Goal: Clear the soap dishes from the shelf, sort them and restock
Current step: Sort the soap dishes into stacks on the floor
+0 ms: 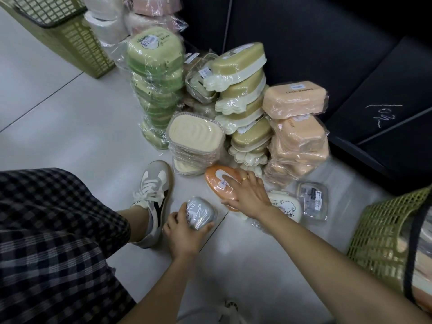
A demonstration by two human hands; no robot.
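On the floor at 12 o'clock from our knees stand the sorted stacks of wrapped soap dishes: green ones (156, 73) at 11 o'clock, olive-and-cream ones (242, 90) at 12, peach boxes (295, 118) at 1, and a cream stack (195, 139) nearest us.

Our left hand (184, 232) curls round a small grey dish (201, 212), thumb and fingers wrapped about its film. Our right hand (249, 195) lies spread on an orange dish (222, 183), fingers straight and touching its lid, not yet gripping. That orange dish sits just in front of the cream stack, beside a white printed dish (286, 208) and a clear pack (312, 201) at 2 o'clock.

We judge the step to be sorting these loose singles. To do it well, we should close the right fingers under the orange dish's rim before lifting, since the film looks slippery, and start a separate pile for it, as no orange stack shows. The tall stacks lean, so we should set pieces down gently and keep our wrists away from them. 2 green baskets (385, 239) flank the floor, at 10 and 4 o'clock.
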